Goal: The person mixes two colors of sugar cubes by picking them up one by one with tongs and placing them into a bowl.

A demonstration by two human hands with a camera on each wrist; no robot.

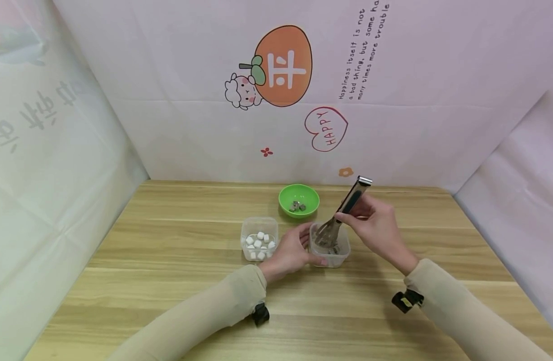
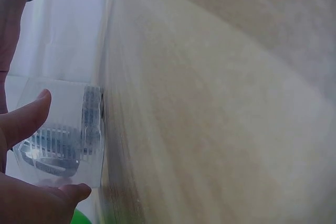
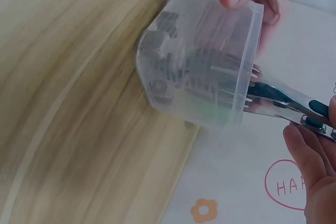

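My left hand (image 1: 291, 253) grips a clear plastic container (image 1: 342, 254), thumb on its near side and fingers at its far-left side. Small grey-brown cubes lie inside it. Metal food tongs (image 1: 351, 199) with dark grip panels are pinched between the thumb and fingers of my right hand (image 1: 379, 226). The tongs tilt, handle end up and to the right, and their slotted heads reach down inside the container. Through the clear wall in the right wrist view, the tongs (image 3: 275, 95) appear among the cubes; whether they grasp one I cannot tell.
A second clear container (image 1: 259, 224) with several white cubes (image 1: 257, 244) stands left of my left hand. Behind the containers sits a green bowl (image 1: 299, 192) holding some grey-brown cubes (image 1: 298, 206). The wooden table (image 1: 190, 240) meets a printed cloth wall (image 1: 204, 150) at the back.
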